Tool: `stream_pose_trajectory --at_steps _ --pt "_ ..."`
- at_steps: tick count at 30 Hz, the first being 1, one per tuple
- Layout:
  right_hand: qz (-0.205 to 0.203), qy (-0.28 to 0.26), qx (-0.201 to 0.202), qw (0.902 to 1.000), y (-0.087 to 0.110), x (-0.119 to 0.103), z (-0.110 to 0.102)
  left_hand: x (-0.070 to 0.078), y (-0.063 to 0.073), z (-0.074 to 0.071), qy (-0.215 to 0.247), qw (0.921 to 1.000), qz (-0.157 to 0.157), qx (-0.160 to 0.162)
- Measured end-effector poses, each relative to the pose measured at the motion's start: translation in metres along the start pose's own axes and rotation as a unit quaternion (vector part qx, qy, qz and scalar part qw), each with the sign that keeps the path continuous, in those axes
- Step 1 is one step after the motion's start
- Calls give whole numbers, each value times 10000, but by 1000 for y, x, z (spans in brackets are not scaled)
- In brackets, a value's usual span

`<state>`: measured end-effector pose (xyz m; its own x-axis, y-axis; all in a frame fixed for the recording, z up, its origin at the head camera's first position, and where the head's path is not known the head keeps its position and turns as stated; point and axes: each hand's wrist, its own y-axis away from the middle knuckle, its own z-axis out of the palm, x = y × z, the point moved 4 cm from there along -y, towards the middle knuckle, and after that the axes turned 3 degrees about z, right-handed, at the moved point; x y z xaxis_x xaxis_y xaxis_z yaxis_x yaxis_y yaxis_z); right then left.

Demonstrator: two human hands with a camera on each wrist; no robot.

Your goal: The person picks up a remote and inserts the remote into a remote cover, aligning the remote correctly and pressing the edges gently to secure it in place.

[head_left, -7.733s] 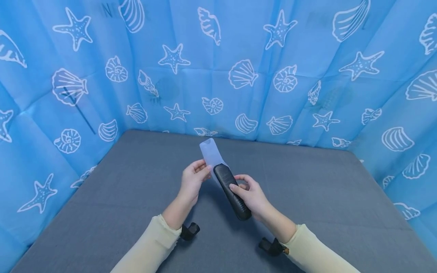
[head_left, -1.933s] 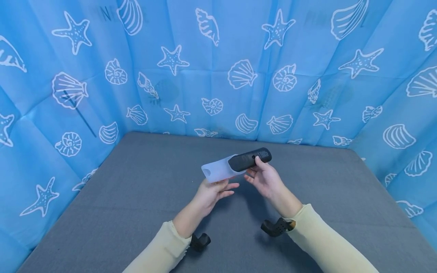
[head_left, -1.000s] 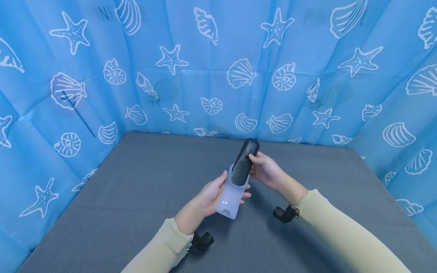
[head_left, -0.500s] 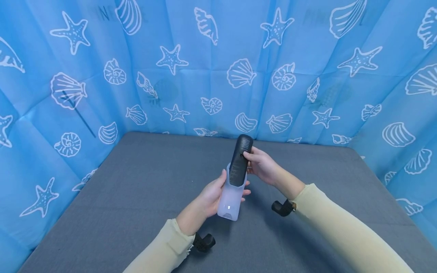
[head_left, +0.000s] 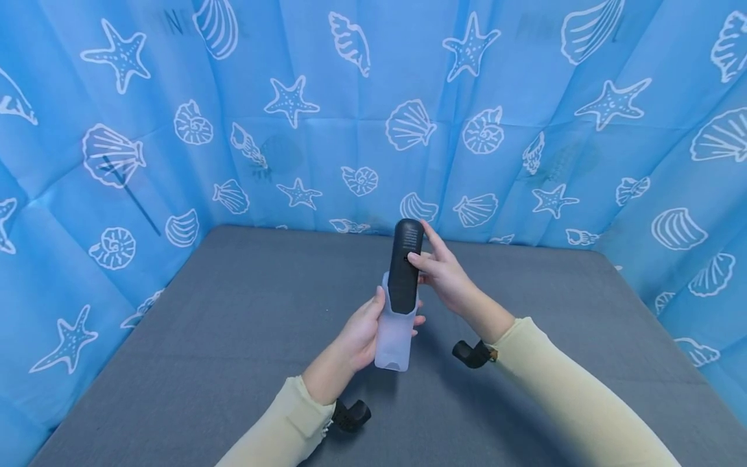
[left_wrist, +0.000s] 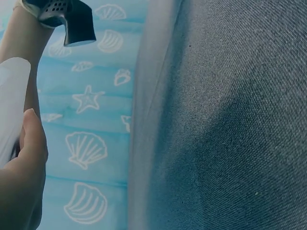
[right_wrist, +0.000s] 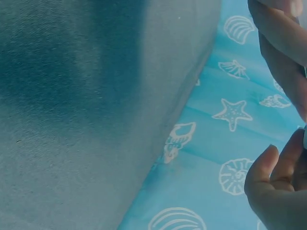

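Observation:
In the head view, a black remote control point(head_left: 405, 263) with lines of small print on the visible side stands partway in a translucent whitish sleeve point(head_left: 393, 344). Its lower end is inside the sleeve's mouth, and the sleeve's lower part hangs flat below it. My left hand point(head_left: 358, 334) holds the sleeve from the left, thumb along its edge, fingertips showing at the right side. My right hand point(head_left: 446, 275) grips the remote, thumb on its printed side and index finger stretched up along the right edge to the top; the other fingers are mostly hidden behind.
Both hands work above a grey cloth-covered table point(head_left: 262, 311). A blue curtain point(head_left: 327, 149) with white shells and starfish surrounds it at the back and sides. Black camera mounts sit at both wrists, the left mount point(head_left: 352, 415) low over the table.
Earlier the sleeve pointed away, then left; now it hangs toward me with the remote above. Over the last second both have turned more upright, and my right index finger has extended to the remote's top.

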<state>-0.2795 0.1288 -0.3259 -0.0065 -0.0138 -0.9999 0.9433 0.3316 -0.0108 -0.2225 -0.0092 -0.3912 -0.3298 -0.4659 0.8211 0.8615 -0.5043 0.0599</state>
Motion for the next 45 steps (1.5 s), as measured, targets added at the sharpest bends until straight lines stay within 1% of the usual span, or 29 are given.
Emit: stream_pose_trajectory --at_steps 3,8,16,28,39,45 --pt "-76 101 51 9999 0 -2 3 0 1 0 27 10000 38 58" --pt "-145 217 171 9995 0 -5 6 0 2 0 29 9999 121 62" --pt "-160 109 437 9989 1 -7 10 2 3 0 129 9997 230 9" --pt "-139 105 380 9991 1 -9 15 7 8 2 409 9990 198 0" --pt "-163 -62 302 9994 0 -8 17 7 7 1 412 9988 214 132" --pt "-179 -86 269 9994 -1 -8 18 7 6 1 368 9989 274 85"
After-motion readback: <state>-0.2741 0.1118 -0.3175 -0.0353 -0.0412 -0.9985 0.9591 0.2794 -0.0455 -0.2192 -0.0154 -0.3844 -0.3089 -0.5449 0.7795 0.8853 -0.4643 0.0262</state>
